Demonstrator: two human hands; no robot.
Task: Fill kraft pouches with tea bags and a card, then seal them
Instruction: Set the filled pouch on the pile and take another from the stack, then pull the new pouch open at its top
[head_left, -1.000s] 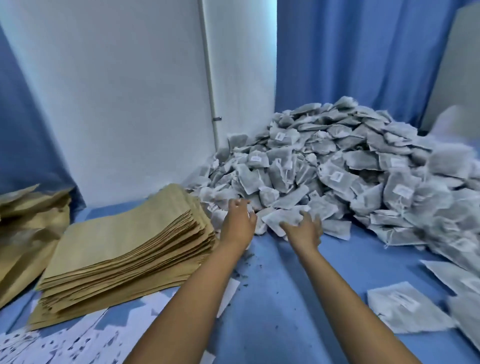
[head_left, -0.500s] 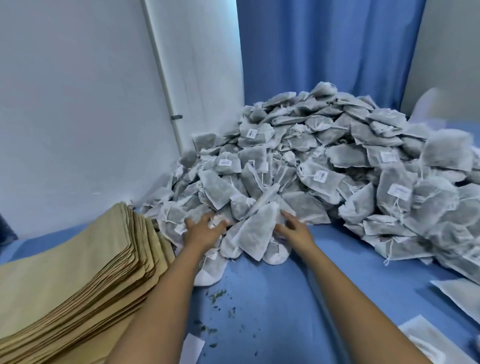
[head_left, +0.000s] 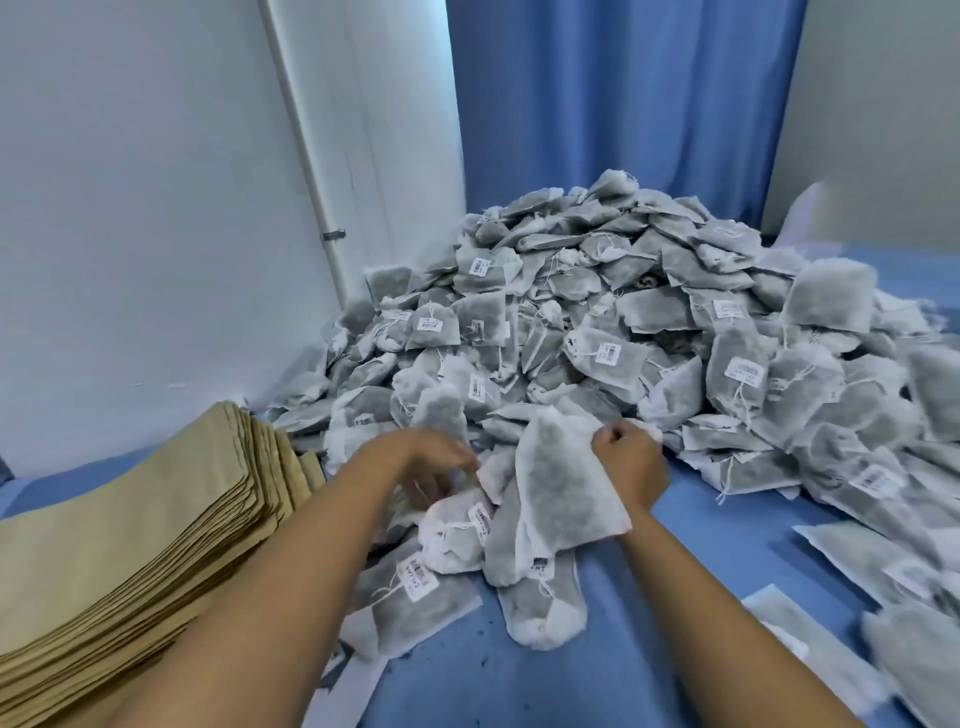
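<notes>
A big heap of grey-white tea bags (head_left: 597, 322) with small labels covers the blue table (head_left: 701, 571) ahead. My right hand (head_left: 631, 462) is shut on the top corner of one large tea bag (head_left: 563, 493), which hangs tilted over several loose bags (head_left: 457, 540) pulled toward me. My left hand (head_left: 421, 462) is blurred, fingers curled down among those loose bags; what it holds is unclear. A thick stack of flat kraft pouches (head_left: 130, 545) lies at the left.
White printed cards (head_left: 337, 686) peek out under my left forearm. More tea bags (head_left: 857, 566) lie scattered along the right edge. A white wall with a pipe (head_left: 306, 156) and a blue curtain (head_left: 623, 104) close off the back.
Both hands have dragged several tea bags out of the heap toward me. My right hand now grips one large bag by its corner. The view has shifted closer.
</notes>
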